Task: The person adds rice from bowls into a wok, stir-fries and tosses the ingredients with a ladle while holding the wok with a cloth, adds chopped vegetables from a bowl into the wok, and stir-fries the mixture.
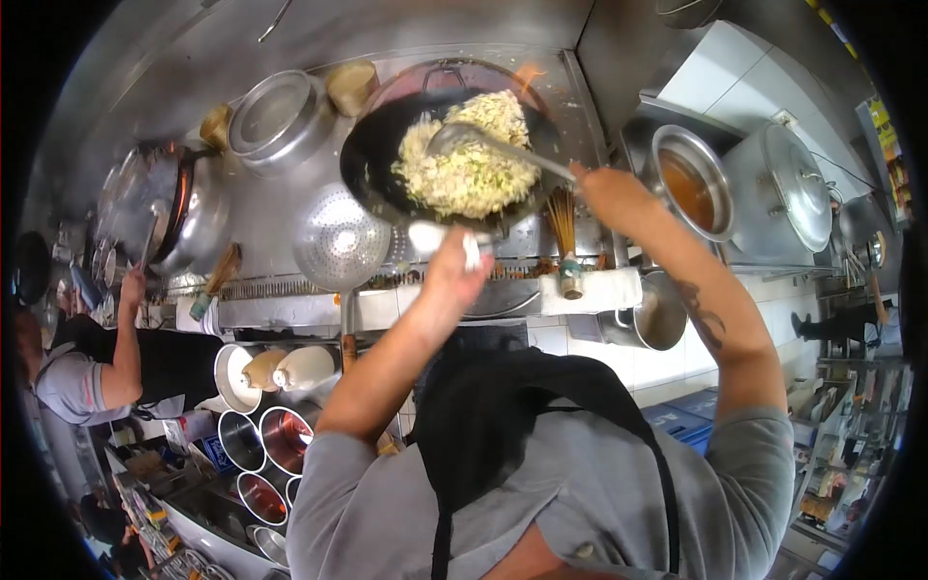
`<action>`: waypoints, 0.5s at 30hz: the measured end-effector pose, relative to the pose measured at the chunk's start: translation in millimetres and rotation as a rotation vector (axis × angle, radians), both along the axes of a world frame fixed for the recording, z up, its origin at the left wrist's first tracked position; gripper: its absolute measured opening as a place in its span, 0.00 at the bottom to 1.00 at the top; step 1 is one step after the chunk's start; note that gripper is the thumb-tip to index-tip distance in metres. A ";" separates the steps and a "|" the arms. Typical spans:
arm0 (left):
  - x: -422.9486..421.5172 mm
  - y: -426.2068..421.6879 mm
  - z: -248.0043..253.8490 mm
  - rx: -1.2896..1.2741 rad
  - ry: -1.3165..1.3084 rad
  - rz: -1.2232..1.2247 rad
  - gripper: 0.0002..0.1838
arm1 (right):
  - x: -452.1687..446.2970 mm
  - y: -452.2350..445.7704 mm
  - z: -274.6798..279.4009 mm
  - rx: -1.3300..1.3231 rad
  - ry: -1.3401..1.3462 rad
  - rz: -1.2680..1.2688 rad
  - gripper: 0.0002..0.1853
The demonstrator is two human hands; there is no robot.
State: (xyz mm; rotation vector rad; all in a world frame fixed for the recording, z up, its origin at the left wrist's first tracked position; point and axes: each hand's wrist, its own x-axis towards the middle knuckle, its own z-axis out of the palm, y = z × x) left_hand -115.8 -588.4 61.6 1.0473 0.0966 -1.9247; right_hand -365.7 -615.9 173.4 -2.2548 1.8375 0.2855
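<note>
A black wok (372,159) sits tilted over a burner, with a flame at its upper right edge. Fried rice (469,179) with green bits lies in it. My left hand (456,271) is closed around a white cloth (471,251) at the wok's near rim; the handle under it is hidden. My right hand (609,198) grips the handle of a metal ladle (532,157), whose bowl rests on the rice.
A perforated strainer (340,235) lies left of the wok, near a lidded pot (274,118). Right stand a pot of brown liquid (688,184) and a large lidded pot (788,188). A bamboo brush (563,232) lies at the near edge. A co-worker (87,377) cooks at far left.
</note>
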 end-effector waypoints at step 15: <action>23.3 19.5 -11.0 -0.431 -0.123 -0.148 0.07 | -41.2 23.6 -5.2 0.376 -0.381 -0.070 0.26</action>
